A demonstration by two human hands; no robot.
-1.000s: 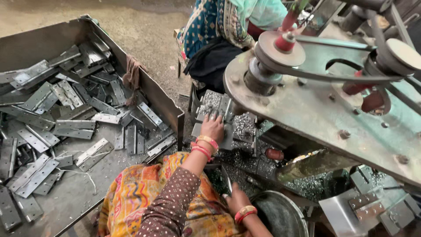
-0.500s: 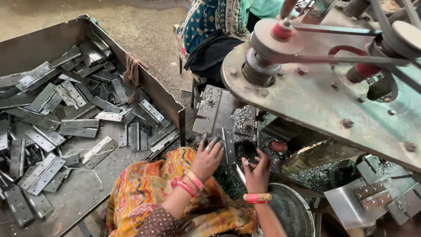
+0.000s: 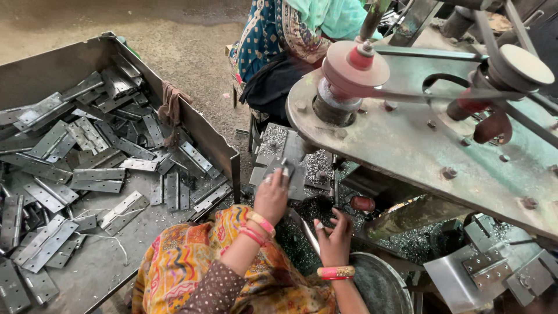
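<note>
The left hand (image 3: 272, 196) reaches forward under the rim of the machine and presses a grey metal hinge plate (image 3: 283, 174) flat on the small work platform (image 3: 290, 152); its fingers are spread over the plate's near end, thumb at the side, so it grips the plate from above. Pink and orange bangles circle that wrist. The plate lies just in front of the machine's spindle (image 3: 335, 104), with heaps of bright metal shavings (image 3: 318, 166) beside it on the platform.

The right hand (image 3: 335, 238) hangs lower and nearer the body, fingers loosely curled and apart from the plate. I cannot tell whether it holds anything; a thin metal rod (image 3: 310, 232) runs just beside its thumb. A pink and gold bangle sits on that wrist, above a round grey metal pan (image 3: 381, 288).

Over both hands stretches the green steel machine plate (image 3: 418, 151) with a red-capped pulley (image 3: 356, 63) and a drive belt (image 3: 430, 96). To the left stands an open metal bin (image 3: 215, 142) full of loose grey hinges (image 3: 87, 168), a brown rag (image 3: 170, 107) draped on its wall. Another person in teal patterned clothing (image 3: 279, 29) sits beyond the machine.
</note>
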